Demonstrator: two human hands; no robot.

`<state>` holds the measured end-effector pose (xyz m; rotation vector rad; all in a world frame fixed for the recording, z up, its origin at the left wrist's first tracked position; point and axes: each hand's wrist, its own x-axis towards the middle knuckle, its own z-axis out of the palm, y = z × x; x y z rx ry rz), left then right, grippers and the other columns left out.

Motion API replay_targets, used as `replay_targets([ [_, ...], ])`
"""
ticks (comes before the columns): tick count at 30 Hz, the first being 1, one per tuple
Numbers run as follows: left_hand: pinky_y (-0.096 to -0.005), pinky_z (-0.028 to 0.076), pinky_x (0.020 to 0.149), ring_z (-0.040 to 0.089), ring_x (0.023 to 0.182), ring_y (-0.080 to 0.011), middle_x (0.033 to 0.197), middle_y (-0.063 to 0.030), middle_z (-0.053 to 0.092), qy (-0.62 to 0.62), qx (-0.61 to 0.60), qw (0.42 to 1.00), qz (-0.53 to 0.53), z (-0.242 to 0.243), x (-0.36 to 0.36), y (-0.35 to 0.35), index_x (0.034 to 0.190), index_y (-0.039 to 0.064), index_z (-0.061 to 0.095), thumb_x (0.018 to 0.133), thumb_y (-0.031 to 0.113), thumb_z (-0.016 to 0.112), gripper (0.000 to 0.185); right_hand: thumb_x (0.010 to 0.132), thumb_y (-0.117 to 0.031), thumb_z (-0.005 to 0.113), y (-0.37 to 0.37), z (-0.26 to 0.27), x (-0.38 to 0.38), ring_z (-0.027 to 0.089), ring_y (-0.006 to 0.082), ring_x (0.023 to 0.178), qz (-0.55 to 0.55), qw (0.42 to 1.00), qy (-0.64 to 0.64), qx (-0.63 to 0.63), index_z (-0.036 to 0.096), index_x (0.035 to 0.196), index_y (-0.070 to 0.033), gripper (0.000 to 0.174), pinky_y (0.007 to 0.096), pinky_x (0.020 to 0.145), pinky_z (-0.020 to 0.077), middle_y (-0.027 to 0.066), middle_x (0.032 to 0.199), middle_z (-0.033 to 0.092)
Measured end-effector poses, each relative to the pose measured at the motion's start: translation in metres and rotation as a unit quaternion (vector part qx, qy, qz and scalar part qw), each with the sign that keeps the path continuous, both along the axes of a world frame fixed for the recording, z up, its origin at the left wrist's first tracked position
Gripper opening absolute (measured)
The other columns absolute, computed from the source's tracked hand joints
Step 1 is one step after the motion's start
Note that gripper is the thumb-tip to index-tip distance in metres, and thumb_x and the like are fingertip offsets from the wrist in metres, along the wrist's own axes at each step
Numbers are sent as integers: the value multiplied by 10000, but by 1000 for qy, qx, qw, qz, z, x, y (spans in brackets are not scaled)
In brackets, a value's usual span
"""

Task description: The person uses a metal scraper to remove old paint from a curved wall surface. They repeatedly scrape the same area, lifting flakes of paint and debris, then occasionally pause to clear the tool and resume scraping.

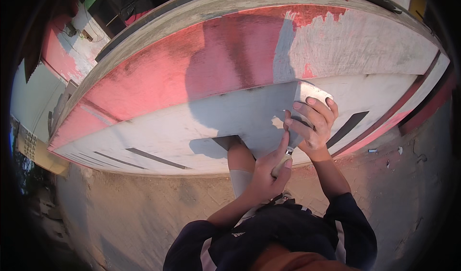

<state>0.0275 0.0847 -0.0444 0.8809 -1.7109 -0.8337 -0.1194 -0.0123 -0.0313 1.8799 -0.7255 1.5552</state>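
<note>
My left hand (270, 173) grips the handle (282, 167) of a broad metal putty knife, its forefinger stretched along the neck. Across the wide blade (311, 90) lies my right hand (315, 125), fingers curled over the metal. Pale residue whitens these fingers. The blade points up and away from me, before a wall with a pink band (162, 62) above a white band (173, 130). Toward the right, the pink gives way to a ragged grey-white patch (360, 44). Whether the blade touches the wall cannot be told.
Dark slots (158, 158) cut the white band. My bent leg (240, 157) is close against the wall. Weathered ledge (162, 37) runs along the top. Below lies dusty paving (155, 206), with small litter (372, 150) at right. My shadow falls over the wall.
</note>
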Motion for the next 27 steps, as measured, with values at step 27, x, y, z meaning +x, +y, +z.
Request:
replay_targets([
  [27, -218, 460, 537, 545, 623, -102, 1036, -91, 550, 95, 203, 972, -76, -64, -23, 28, 1514, 9, 90, 972, 63, 462, 660, 982, -257, 529, 55, -73, -11, 522, 88, 945, 417, 654, -443, 449, 517, 1186, 38, 359, 228, 816, 409, 67, 1047, 598],
])
